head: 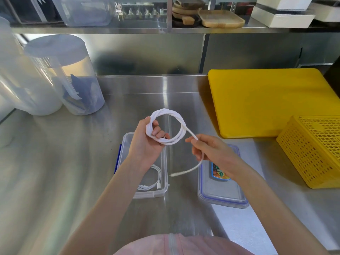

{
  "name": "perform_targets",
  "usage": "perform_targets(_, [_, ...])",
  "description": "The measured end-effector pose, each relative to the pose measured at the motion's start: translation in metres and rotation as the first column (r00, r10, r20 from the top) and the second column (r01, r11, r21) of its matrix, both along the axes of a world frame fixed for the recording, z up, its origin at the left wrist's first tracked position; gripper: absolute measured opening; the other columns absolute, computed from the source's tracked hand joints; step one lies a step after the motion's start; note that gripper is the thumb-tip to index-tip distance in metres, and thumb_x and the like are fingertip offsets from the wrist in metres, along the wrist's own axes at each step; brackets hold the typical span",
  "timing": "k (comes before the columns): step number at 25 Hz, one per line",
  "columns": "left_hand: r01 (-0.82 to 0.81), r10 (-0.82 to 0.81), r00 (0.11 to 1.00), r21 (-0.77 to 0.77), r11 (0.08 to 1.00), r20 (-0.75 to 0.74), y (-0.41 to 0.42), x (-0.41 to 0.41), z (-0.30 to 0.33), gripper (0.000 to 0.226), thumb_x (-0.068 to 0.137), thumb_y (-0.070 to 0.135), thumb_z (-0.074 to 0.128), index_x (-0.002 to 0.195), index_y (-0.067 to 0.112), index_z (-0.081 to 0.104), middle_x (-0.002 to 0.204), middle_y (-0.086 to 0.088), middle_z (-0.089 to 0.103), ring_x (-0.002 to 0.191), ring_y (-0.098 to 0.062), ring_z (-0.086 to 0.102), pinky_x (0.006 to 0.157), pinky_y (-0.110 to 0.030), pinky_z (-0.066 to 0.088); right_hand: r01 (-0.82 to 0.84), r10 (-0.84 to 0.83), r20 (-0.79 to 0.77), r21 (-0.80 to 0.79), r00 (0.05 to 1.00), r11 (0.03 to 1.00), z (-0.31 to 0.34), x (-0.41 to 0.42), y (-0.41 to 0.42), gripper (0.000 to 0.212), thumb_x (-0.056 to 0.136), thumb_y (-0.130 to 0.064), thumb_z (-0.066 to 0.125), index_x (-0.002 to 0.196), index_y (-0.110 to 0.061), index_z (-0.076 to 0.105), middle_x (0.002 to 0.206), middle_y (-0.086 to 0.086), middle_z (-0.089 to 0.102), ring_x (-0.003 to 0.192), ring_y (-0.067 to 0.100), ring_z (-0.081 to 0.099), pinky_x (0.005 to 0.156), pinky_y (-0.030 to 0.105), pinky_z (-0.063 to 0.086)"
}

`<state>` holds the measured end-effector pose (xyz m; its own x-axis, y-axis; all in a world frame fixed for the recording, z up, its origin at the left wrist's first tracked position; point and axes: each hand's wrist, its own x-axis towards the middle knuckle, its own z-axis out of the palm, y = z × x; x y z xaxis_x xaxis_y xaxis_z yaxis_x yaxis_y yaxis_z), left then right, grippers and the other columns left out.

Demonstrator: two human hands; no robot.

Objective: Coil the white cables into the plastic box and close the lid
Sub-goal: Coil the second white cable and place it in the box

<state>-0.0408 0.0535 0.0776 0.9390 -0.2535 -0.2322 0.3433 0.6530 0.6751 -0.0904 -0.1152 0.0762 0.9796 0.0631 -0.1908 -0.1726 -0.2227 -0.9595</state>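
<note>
Left hand (147, 142) closed around the white cable coil (168, 126), held up over the steel tabletop (73, 162) — the right hand (211, 151) pinches the loose tail, which curves down and left to its free plug end. The plastic box (163, 173) sits directly beneath the left hand, long axis running away from the person (one coiled cable already inside). Lid (222, 194) lies just right of it, under the right wrist. Yellow cutting board (266, 100) and basket (316, 151) crowd the right side.

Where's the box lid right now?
In the head view, the lid lies flat on the steel counter, right of the open plastic box, partly under the right hand.
</note>
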Motion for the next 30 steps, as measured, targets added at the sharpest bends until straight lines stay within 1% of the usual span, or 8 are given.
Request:
perform_targets(2, [0.053, -0.053, 0.998, -0.025, 0.998, -0.017, -0.005, -0.005, 0.001, 0.024, 0.083, 0.019, 0.042, 0.06, 0.014, 0.043, 0.04, 0.004, 0.033, 0.04, -0.01, 0.036, 0.063, -0.024, 0.043, 0.018, -0.018, -0.007, 0.0, 1.0, 1.0, -0.003, 0.002, 0.006, 0.023, 0.092, -0.029, 0.044, 0.082, -0.02, 0.063, 0.05, -0.016, 0.061, 0.047, 0.0, 0.05, 0.057, 0.014, 0.047])
perform_targets(6, [0.168, -0.168, 0.985, 0.006, 0.986, 0.045, -0.009, -0.017, -0.003, 0.019, 0.079, 0.015, 0.036, 0.064, 0.01, 0.047, 0.047, 0.0, 0.042, 0.05, -0.014, 0.046, 0.077, -0.03, 0.049, 0.14, -0.139, -0.02, 0.033, 0.99, 0.99, -0.008, 0.007, 0.008, 0.026, 0.093, -0.03, 0.04, 0.081, -0.017, 0.06, 0.06, -0.008, 0.056, 0.04, 0.0, 0.043, 0.041, 0.011, 0.037])
perform_targets(10, [0.255, -0.254, 0.965, -0.013, 0.967, 0.063, -0.014, -0.028, -0.009, 0.028, 0.075, 0.012, 0.036, 0.067, 0.004, 0.061, 0.057, -0.006, 0.056, 0.062, -0.02, 0.057, 0.085, -0.037, 0.05, 0.171, -0.169, -0.06, 0.031, 0.984, 0.985, -0.012, 0.003, 0.008, 0.022, 0.093, -0.028, 0.04, 0.078, -0.021, 0.055, 0.06, -0.006, 0.054, 0.044, -0.002, 0.051, 0.045, 0.011, 0.042])
perform_targets(13, [0.37, -0.37, 0.929, -0.05, 0.928, 0.009, -0.008, -0.026, -0.005, 0.031, 0.067, 0.024, 0.045, 0.069, 0.003, 0.068, 0.066, -0.009, 0.066, 0.073, -0.029, 0.069, 0.078, -0.039, 0.057, 0.091, -0.09, -0.027, 0.034, 0.996, 0.995, -0.011, 0.002, 0.003, 0.021, 0.093, -0.023, 0.043, 0.077, -0.018, 0.056, 0.046, -0.012, 0.049, 0.04, 0.002, 0.044, 0.041, 0.011, 0.037])
perform_targets(16, [0.443, -0.439, 0.897, 0.092, 0.892, -0.057, -0.002, -0.022, -0.003, 0.034, 0.068, 0.032, 0.049, 0.068, 0.005, 0.069, 0.064, -0.008, 0.067, 0.07, -0.028, 0.069, 0.077, -0.039, 0.057, -0.033, 0.033, 0.023, -0.005, 0.999, 0.999, -0.004, 0.003, -0.002, 0.015, 0.092, -0.022, 0.047, 0.082, -0.015, 0.056, 0.044, -0.013, 0.05, 0.04, 0.001, 0.042, 0.04, 0.011, 0.035])
perform_targets(22, [0.515, -0.518, 0.851, 0.344, 0.785, -0.091, 0.0, -0.02, -0.004, 0.039, 0.088, 0.033, 0.043, 0.066, 0.009, 0.065, 0.055, -0.003, 0.062, 0.051, -0.017, 0.061, 0.066, -0.034, 0.059, -0.166, 0.263, 0.194, -0.406, 0.945, 0.898, 0.007, 0.002, -0.002, 0.008, 0.087, -0.036, 0.05, 0.08, -0.037, 0.053, 0.072, -0.014, 0.064, 0.07, 0.009, 0.061, 0.063, 0.022, 0.048])
perform_targets(27, [0.337, -0.551, 0.832, 0.728, 0.597, 0.067, -0.001, -0.02, -0.002, 0.032, 0.094, 0.032, 0.043, 0.072, 0.016, 0.06, 0.05, 0.007, 0.06, 0.04, -0.007, 0.049, 0.047, -0.02, 0.046, -0.173, 0.325, 0.226, -0.508, 0.918, 0.844, 0.006, 0.005, 0.001, 0.006, 0.083, -0.04, 0.055, 0.086, -0.037, 0.051, 0.076, -0.02, 0.058, 0.069, 0.0, 0.057, 0.056, 0.011, 0.042])
perform_targets(30, [0.307, -0.509, 0.852, 0.672, 0.674, 0.121, 0.001, -0.018, -0.003, 0.031, 0.094, 0.027, 0.043, 0.068, 0.016, 0.054, 0.049, 0.009, 0.052, 0.034, -0.004, 0.032, 0.04, -0.015, 0.035, -0.152, 0.281, 0.259, -0.425, 0.924, 0.892, 0.009, 0.005, -0.002, 0.012, 0.083, -0.037, 0.055, 0.079, -0.045, 0.048, 0.081, -0.02, 0.056, 0.071, -0.009, 0.054, 0.056, 0.006, 0.044])
